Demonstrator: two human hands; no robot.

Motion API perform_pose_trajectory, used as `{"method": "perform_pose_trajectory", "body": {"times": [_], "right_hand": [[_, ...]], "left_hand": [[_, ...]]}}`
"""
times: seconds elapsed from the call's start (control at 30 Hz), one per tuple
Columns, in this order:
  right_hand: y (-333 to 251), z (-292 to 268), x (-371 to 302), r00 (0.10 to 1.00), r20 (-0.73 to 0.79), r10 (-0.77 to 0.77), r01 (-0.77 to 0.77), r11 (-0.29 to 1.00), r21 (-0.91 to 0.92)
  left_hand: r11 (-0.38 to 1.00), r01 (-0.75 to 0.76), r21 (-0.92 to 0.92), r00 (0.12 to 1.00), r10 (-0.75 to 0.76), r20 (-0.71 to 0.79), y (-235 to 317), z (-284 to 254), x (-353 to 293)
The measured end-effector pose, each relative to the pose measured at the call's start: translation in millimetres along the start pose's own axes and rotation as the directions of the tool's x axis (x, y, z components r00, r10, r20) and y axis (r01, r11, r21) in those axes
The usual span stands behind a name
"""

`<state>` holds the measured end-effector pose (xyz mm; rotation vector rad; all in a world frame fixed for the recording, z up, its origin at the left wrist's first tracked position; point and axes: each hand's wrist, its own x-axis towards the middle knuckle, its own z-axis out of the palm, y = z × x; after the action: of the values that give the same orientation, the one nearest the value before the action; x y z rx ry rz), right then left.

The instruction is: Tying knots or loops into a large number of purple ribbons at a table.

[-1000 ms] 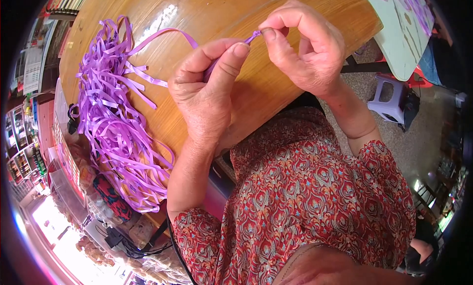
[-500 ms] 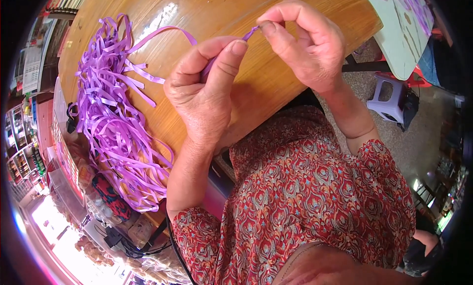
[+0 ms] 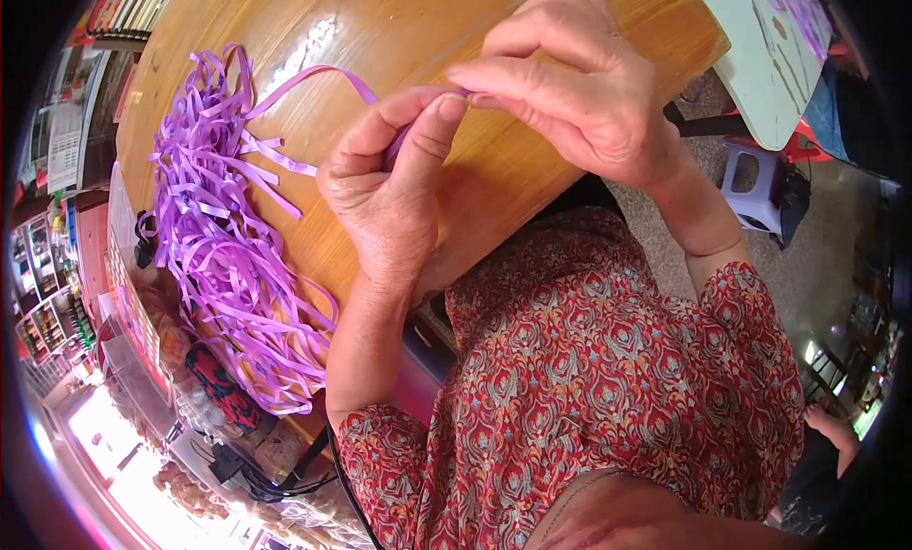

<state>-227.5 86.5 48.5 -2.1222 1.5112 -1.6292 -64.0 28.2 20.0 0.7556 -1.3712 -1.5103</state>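
Between thumb and bent fingers, my left hand (image 3: 385, 184) pinches a purple ribbon (image 3: 328, 72), whose loose length arcs away to the left over the table. My right hand (image 3: 579, 89) meets it at the left thumb tip, its thumb and forefinger closed on the ribbon's short twisted end. Only a sliver of purple shows between the fingertips; the rest of that end is hidden. A large tangled heap of purple ribbons (image 3: 223, 237) lies left of my left hand, some cut ends pointing toward it.
Both hands are above a varnished wooden table (image 3: 399, 28). A pale green tabletop (image 3: 765, 66) with more purple ribbon stands at the far right. Below it, a lavender plastic stool (image 3: 755, 184) is on the floor. Dark cables (image 3: 237, 469) and bagged goods lie at the lower left.
My right hand has moved left and turned, bringing its fingertips against the left thumb. The short twisted stretch of ribbon between the hands is now mostly covered. My left hand has barely moved.
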Motion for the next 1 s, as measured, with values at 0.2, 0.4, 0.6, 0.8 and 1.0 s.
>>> {"method": "perform_pose_trajectory", "body": {"times": [0.2, 0.4, 0.6, 0.8, 1.0], "right_hand": [[2.2, -4.3, 6.0, 0.991, 0.082, -0.105, 0.117, 0.982, -0.146], [3.0, -4.8, 3.5, 0.993, 0.086, -0.084, 0.099, 0.978, -0.184], [38.8, 0.5, -8.7, 0.991, 0.132, -0.012, 0.005, 0.999, 0.051], [36.8, 14.4, -20.1, 0.928, 0.174, 0.329, -0.372, 0.822, 0.431], [23.5, 54.5, -16.1, 0.923, 0.341, 0.179, -0.317, 0.857, 0.406]], "left_hand": [[0.992, -0.036, 0.120, 0.999, 0.032, 0.036, 2.6, -4.5, 0.5], [0.968, -0.060, 0.243, 0.996, 0.044, 0.073, 8.4, -3.1, 3.0], [0.989, 0.053, 0.137, 0.993, -0.066, 0.095, 7.2, -9.1, 10.7], [0.998, 0.040, -0.039, 0.998, -0.038, 0.057, 5.9, -11.9, 9.0], [0.981, -0.038, -0.188, 0.999, 0.037, -0.009, 27.3, -3.9, 0.1]]}}
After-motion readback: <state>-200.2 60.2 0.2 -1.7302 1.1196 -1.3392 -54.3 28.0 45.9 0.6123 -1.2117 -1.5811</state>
